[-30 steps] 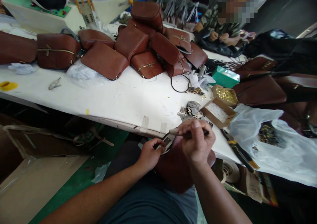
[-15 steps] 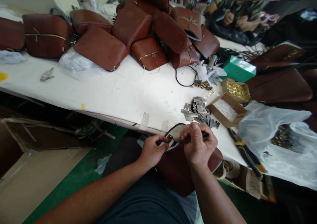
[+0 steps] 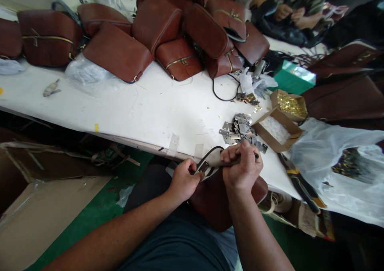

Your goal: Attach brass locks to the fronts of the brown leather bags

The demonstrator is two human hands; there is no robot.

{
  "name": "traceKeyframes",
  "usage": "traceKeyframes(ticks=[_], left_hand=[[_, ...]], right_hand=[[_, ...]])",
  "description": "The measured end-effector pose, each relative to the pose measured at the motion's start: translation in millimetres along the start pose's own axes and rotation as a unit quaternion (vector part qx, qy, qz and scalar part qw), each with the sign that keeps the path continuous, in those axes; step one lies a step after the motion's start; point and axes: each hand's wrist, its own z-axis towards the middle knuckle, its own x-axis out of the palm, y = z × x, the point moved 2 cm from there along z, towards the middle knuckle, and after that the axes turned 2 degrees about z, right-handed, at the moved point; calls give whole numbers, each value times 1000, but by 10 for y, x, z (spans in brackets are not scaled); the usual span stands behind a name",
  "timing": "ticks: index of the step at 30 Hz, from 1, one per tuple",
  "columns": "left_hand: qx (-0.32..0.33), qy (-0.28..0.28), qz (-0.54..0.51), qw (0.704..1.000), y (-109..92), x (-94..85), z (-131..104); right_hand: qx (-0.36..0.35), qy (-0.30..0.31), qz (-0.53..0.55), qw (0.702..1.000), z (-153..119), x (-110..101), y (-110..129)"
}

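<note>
A brown leather bag (image 3: 211, 207) rests on my lap under both hands. At its upper edge my left hand (image 3: 184, 181) pinches a small metal plate (image 3: 204, 166) between thumb and fingers. My right hand (image 3: 243, 165) is closed around a pale grey, rod-shaped tool (image 3: 215, 158) whose exact kind I cannot make out; its near end points at the plate. A dark tip sticks out past the right side of that fist. A black cord-like loop (image 3: 207, 154) arches over the plate. Just beyond my right hand lies a pile of flat metal plates (image 3: 241, 126).
Several brown bags (image 3: 120, 53) line the back of the white table (image 3: 144, 103). Cardboard boxes hold gold pieces (image 3: 289, 104) and white bits (image 3: 274, 129). Pliers (image 3: 300, 183) lie beside a plastic bag (image 3: 315, 147). Another person's hands (image 3: 289, 13) show at the back right.
My right hand has turned slightly, and more of the pale grey tool shows beside the plate. My left hand keeps its pinch. The whole view has shifted a little.
</note>
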Motion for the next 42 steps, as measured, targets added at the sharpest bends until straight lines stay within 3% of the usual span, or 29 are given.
traceKeyframes(ticks=[8, 13, 18, 25, 30, 37, 40, 42], left_hand=[[-24, 18, -15, 999, -50, 4, 8], [-21, 18, -27, 999, -76, 7, 3], [-6, 10, -4, 1000, -93, -3, -8], [10, -1, 21, 1000, -101, -8, -17], [16, 9, 21, 1000, -91, -8, -15], [34, 6, 35, 999, -52, -3, -13], [50, 17, 50, 997, -62, -13, -36], [66, 32, 61, 995, -93, -51, -65]], right_hand=[[18, -18, 3, 1000, 21, 17, -4], [8, 45, -34, 998, -112, 40, -32], [-52, 137, -119, 982, -279, 86, 29], [-185, 135, -64, 971, -348, 247, 363], [-118, 166, -173, 964, -394, 129, 146], [-120, 144, -160, 969, -412, 96, 15], [-116, 178, -195, 958, -473, 197, 99], [-149, 179, -195, 953, -473, 251, 321]])
